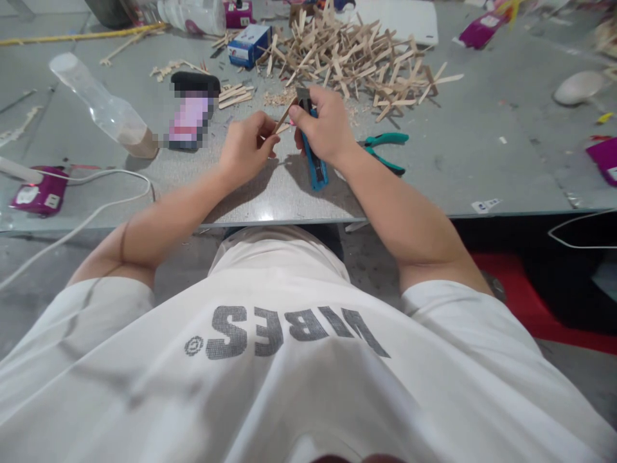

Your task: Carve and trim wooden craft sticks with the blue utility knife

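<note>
My left hand point(251, 145) pinches one end of a flat wooden stick point(284, 117), which slants up towards my right hand point(326, 123). My right hand is closed round a blue box cutter point(317, 168), its blade end pointing away from me beside the stick's far end. The thumb of that hand lies by the stick; whether it presses on it I cannot tell. Pliers with teal handles point(388, 139) rest on the table just right of my right wrist. Wood shavings point(279, 98) are scattered beyond my fingers, and a few cut sticks point(235, 95) lie beyond my left hand.
A big heap of wooden sticks point(357, 54) spreads at the back, with a blue box point(249, 45) beside it. Left of my hands are a phone point(190, 119) and a tilted clear bottle point(103, 106). A white cable point(108, 204) crosses the table's front left edge.
</note>
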Tool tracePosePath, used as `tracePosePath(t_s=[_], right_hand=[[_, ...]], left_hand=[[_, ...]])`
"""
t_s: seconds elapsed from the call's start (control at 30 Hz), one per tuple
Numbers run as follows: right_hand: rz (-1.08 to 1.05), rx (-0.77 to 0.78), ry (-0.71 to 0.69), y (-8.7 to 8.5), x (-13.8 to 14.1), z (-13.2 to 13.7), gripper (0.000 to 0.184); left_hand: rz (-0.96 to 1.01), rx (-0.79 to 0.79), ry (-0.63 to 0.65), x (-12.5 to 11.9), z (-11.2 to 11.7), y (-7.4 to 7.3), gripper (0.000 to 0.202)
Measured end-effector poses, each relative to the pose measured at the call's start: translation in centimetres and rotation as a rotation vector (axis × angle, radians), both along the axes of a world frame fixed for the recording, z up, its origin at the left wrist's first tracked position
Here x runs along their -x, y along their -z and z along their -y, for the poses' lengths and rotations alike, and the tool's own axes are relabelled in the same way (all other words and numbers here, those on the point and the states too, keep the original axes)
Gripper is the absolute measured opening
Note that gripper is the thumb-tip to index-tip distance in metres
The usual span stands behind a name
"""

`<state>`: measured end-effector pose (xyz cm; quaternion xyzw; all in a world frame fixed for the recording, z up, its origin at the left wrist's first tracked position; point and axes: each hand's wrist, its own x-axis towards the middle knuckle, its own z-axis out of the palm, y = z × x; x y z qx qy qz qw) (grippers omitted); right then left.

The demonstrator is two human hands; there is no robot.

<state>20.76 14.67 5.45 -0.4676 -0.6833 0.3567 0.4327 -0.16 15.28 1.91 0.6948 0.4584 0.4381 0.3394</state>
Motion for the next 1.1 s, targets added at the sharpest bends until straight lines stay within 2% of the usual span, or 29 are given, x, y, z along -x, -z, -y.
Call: tracePosePath(t_s=[0.1, 0.3, 0.4, 0.57, 0.77, 0.87, 1.0, 1.1], right_hand=[[-0.007, 0.013, 0.025, -0.2, -0.1, 0.1, 0.027], [-0.026, -0.004, 0.012, -0.2, 0.1, 0.2, 0.03], [-0.025, -0.005, -0.003, -0.2, 0.1, 0.3, 0.031], [-0.012, -0.014, -0.015, 0.0, -0.2, 0.0, 0.033], [0.099, 0.171, -0.178, 0.7, -0.1, -0.5, 0.035], [0.097, 0.211, -0.234, 1.1, 0.0, -0.6, 0.037], [0.09, 0.224, -0.239, 1.1, 0.0, -0.5, 0.032], [0.099, 0.219, -0.232, 0.9, 0.1, -0.3, 0.029]], left_hand=[[0.006, 0.034, 0.03, -0.1, 0.0, -0.1, 0.019], [0.12, 0.22, 0.151, -0.4, 0.6, -1.0, 0.021], [0.141, 0.227, 0.176, -0.3, 0.5, -1.2, 0.021], [0.115, 0.22, 0.111, 0.0, 0.0, -0.9, 0.024], [0.165, 0.207, 0.083, 0.1, -0.5, -0.4, 0.028], [0.183, 0.191, 0.071, 0.0, -0.6, -0.2, 0.037], [0.156, 0.174, 0.102, -0.1, -0.4, -0.2, 0.048], [0.137, 0.181, 0.093, -0.1, -0.1, -0.4, 0.049]])
